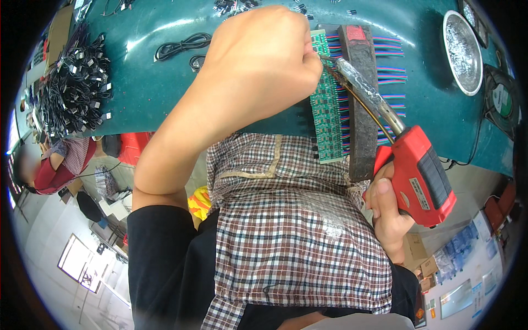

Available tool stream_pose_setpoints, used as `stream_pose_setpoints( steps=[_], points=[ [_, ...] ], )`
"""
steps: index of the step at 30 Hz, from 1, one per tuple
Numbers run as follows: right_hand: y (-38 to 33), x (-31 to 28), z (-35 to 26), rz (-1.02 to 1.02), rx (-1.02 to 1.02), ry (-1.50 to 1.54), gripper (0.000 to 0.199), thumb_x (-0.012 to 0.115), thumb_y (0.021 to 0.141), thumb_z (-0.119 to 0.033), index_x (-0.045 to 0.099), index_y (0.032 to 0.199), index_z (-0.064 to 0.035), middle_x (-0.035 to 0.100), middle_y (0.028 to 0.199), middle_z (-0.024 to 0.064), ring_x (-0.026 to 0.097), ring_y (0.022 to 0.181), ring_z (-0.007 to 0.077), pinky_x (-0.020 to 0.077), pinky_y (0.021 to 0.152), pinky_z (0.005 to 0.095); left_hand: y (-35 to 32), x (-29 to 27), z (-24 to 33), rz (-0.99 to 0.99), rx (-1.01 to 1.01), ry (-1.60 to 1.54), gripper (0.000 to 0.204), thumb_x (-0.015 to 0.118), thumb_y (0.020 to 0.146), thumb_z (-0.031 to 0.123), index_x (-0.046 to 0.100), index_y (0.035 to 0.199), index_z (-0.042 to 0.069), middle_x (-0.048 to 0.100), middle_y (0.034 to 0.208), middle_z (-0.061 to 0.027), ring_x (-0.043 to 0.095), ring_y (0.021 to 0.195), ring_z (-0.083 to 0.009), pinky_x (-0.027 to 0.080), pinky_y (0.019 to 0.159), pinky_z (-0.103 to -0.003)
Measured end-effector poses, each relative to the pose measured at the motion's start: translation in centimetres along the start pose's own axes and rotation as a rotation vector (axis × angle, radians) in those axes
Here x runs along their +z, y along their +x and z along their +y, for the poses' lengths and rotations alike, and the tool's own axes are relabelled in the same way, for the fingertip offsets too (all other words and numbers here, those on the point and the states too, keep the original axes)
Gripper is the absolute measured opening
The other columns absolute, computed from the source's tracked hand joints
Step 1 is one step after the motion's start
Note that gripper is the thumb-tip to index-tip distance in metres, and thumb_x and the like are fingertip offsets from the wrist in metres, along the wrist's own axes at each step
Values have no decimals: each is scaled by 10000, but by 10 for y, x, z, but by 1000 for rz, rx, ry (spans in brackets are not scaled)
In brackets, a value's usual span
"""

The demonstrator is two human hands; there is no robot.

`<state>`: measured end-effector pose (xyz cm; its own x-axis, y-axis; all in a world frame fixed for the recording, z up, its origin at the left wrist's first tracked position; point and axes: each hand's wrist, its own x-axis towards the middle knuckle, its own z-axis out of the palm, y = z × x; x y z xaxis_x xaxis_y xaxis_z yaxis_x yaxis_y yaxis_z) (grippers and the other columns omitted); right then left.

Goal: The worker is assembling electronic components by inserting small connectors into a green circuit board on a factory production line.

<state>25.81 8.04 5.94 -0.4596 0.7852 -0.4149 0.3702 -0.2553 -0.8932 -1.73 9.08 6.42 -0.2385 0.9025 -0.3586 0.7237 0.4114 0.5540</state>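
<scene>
My right hand (388,214) is wrapped round the grip of a red and black soldering gun (422,176). Its metal barrel slants up and left, and its bent tip reaches the upper part of a green circuit board panel (328,129). A thin solder feed tube runs along the barrel. Over the panel's upper left edge, my left hand (269,55) is closed, back of the hand upward; its fingertips and anything in them are hidden. Rows of coloured wires (391,80) pass beneath a dark, heavy bar (361,129) and meet the panel's right side.
A metal bowl (463,53) stands at the right of the green table (137,71), near a small fan (500,102). Black cables are heaped (74,91) on the far left. A coiled cable (184,45) lies left of my forearm. Another person (58,162) sits at the left.
</scene>
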Motion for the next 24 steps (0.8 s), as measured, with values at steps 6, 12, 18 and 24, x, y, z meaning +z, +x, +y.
stream_pose_setpoints(
  steps=[6,12,18,24],
  points=[
    [-2,-3,0,1,-87,82,111,556,942,-64,499,973,26,505,740,64,372,434,60,362,423,240,0,-8,7,-36,-46,-36,215,580,783,149,611,687,-41,629,778,-228,629,784,-407,498,732,-454],
    [3,-2,-2,-1,-97,104,114,557,937,-62,491,960,28,491,734,65,360,421,61,360,410,243,4,-13,2,-52,6,19,183,598,838,129,634,742,-23,656,773,-172,654,747,-332,513,705,-403],
    [-2,2,0,40,-95,161,132,556,950,-94,496,940,23,457,682,38,336,407,58,334,399,242,-4,21,-19,215,126,141,174,663,758,194,657,727,22,653,778,-128,658,755,-325,519,686,-407],
    [-5,6,-6,186,-111,199,98,547,950,-70,512,951,22,481,723,46,317,405,50,325,401,232,-35,18,-25,417,170,-52,197,740,776,179,642,886,48,603,880,-129,657,768,-329,544,676,-419]
  ],
)
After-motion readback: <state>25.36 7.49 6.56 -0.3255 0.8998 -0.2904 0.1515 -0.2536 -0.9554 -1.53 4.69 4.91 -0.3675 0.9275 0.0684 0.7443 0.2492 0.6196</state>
